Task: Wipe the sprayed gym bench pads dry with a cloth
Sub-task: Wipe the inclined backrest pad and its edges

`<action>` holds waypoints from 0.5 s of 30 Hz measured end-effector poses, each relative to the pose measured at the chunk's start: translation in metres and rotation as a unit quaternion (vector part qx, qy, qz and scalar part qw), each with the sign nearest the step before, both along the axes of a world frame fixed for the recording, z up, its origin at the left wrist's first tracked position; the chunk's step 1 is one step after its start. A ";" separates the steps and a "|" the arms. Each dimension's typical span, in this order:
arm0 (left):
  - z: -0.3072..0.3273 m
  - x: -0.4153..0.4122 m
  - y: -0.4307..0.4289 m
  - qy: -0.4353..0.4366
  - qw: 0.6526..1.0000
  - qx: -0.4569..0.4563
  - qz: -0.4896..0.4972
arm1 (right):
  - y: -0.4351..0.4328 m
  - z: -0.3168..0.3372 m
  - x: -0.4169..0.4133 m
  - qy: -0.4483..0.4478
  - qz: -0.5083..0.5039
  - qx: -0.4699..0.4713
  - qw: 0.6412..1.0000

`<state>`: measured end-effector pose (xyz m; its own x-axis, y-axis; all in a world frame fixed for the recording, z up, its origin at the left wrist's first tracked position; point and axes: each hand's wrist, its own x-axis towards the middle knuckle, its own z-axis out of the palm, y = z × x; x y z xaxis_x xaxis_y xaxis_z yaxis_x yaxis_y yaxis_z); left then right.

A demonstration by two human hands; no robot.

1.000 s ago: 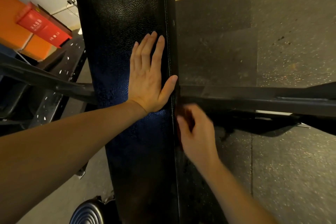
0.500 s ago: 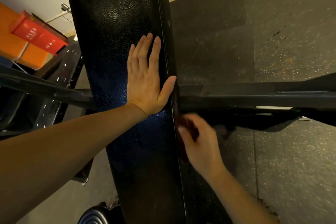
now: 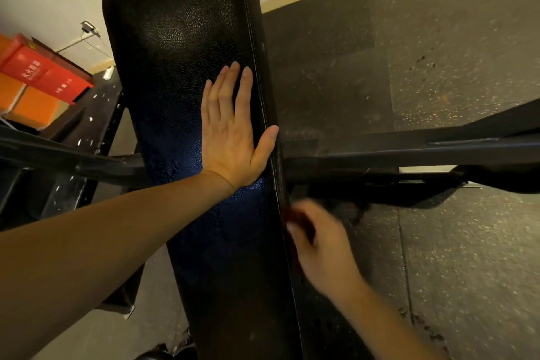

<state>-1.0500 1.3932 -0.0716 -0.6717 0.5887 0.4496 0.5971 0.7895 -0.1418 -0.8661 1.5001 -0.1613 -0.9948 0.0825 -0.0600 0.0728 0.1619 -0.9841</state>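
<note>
Open speckled floor (image 3: 438, 38) right of the long black bench pad (image 3: 181, 67). Black frame bar (image 3: 409, 152) crossing under the pad. Left hand (image 3: 230, 131) flat, all stretched out, near the pad's right edge. Blurry right hand (image 3: 324, 248) pinching a dark red cloth (image 3: 296, 218) against that edge.

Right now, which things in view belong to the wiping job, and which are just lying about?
Job: pad; left hand flat on it; right hand at its side edge, blurred, seemingly gripping a dark red cloth.
Lying about: red box; orange boxes; frame bar; floor mats.
</note>
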 end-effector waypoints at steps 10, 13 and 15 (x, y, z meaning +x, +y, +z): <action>-0.003 -0.001 -0.001 0.010 1.000 -0.003 -0.001 | 0.028 0.042 -0.108 0.120 -0.102 0.031 0.987; -0.003 -0.003 -0.002 0.012 1.000 0.003 -0.004 | 0.010 0.021 -0.059 0.061 -0.070 0.014 0.996; -0.004 -0.002 -0.002 0.011 1.000 0.008 -0.007 | -0.004 -0.005 0.000 0.017 -0.028 0.014 0.999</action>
